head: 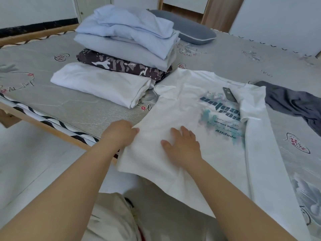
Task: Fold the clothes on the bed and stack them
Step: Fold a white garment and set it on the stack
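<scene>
Left hand (119, 132) is curled on the near left edge of the white printed T-shirt (199, 129), fingers tucked under the cloth and thumb on top, pinching the fabric. Right hand (182, 145) lies flat on the shirt's lower front, fingers spread and pressing down, gripping nothing. The shirt is laid out on the bed (73, 108), print facing up, its right side folded inward, its hem hanging over the near edge of the mattress. A dark tag (229, 93) sits at the collar. Just beyond the shirt's left shoulder is a folded white garment (102, 84), and behind it a folded camouflage piece (121, 64) under a stack of pale blue clothes (128, 35). A grey pillow (189, 30) lies past the stack. To the right, a crumpled dark grey garment (293, 103) lies unfolded beside the shirt.
</scene>
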